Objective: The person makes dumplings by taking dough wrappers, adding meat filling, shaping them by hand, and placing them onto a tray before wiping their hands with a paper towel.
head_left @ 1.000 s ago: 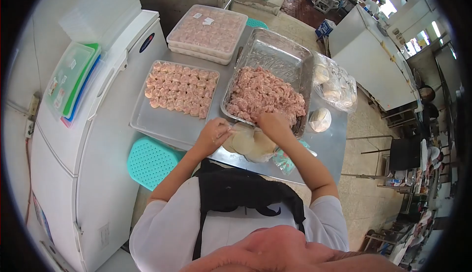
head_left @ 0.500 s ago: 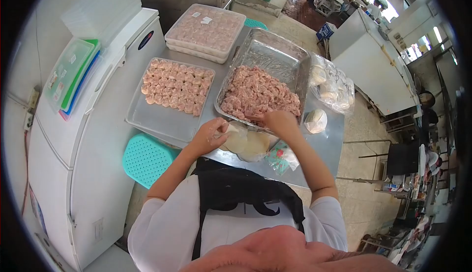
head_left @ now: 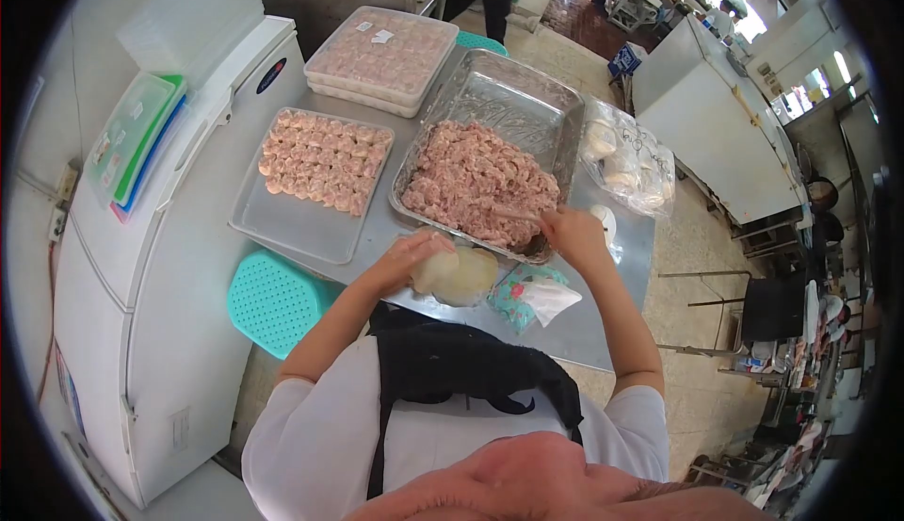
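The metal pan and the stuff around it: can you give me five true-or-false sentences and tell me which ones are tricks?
1. The metal pan has minced meat in it. True.
2. The right hand is over the turquoise stool. False: the right hand is at the metal pan.
3. The left hand is by the pale flat rounds. True.
4. Little meat pieces fill the whole tray. False: the tray's near part is bare.
5. The apron is black. True.
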### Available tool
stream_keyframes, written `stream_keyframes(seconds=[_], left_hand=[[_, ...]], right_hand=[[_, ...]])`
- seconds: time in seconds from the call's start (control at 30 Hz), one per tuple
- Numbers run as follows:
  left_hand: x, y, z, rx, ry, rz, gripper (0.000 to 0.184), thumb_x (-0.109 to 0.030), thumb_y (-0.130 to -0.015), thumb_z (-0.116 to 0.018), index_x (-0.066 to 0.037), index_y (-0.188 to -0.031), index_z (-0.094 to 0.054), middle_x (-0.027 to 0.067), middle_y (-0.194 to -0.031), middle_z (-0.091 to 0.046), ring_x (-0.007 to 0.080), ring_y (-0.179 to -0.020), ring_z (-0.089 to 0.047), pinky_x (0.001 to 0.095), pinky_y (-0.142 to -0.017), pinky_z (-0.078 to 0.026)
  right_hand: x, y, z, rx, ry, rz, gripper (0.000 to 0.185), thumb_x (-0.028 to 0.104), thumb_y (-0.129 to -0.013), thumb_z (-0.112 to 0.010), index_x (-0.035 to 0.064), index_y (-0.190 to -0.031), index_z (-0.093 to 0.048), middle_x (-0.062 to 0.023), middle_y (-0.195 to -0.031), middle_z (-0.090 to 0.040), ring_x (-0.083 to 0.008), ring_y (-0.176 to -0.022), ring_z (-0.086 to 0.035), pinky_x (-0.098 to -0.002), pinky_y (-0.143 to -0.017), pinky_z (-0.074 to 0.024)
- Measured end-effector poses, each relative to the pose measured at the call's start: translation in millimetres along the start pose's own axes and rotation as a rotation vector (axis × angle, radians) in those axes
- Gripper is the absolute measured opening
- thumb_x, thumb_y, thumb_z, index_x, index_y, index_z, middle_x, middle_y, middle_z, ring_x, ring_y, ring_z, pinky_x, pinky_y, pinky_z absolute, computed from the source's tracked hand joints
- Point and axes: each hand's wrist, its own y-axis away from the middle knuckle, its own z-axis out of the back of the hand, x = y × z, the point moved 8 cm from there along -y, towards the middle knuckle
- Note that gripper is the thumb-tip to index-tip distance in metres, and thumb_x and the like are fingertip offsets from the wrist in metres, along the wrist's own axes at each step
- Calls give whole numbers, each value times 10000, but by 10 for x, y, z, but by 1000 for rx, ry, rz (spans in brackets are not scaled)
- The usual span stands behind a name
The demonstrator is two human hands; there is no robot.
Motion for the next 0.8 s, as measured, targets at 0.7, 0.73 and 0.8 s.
stream_keyframes(seconds=[0.7, 0.73, 0.8], left_hand=[[-367, -998, -307, -106, 760, -201, 513, -381, -1005, -373, 1, -1344, -411, 160, -1272, -531, 295, -1169, -531, 459, -1019, -414], [-512, -1021, -323, -147, 787, -229, 548, -429, -1006, -347, -4, -1346, -404, 163, -1279, -522, 297, -1177, -522, 470, -1023, -407], [-613, -1063, -324, -110, 886, -153, 594, -493, -996, -310, -13, -1331, -414, 157, -1267, -524, 307, -1160, -524, 484, -1015, -409]], right_hand=[[243, 71, -617, -152, -1148, -420, 322, 295, -985, -502, 27, -1057, -666, 6, -633, -493, -82, -565, -467, -258, -516, -378], [292, 41, -687, -234, -1063, -372, 311, 285, -984, -504, 31, -1080, -657, -11, -630, -504, -104, -566, -487, -269, -524, -387], [332, 91, -662, -283, -901, -303, 278, 266, -970, -521, 37, -1069, -644, -64, -701, -558, -191, -620, -546, -332, -574, -425]])
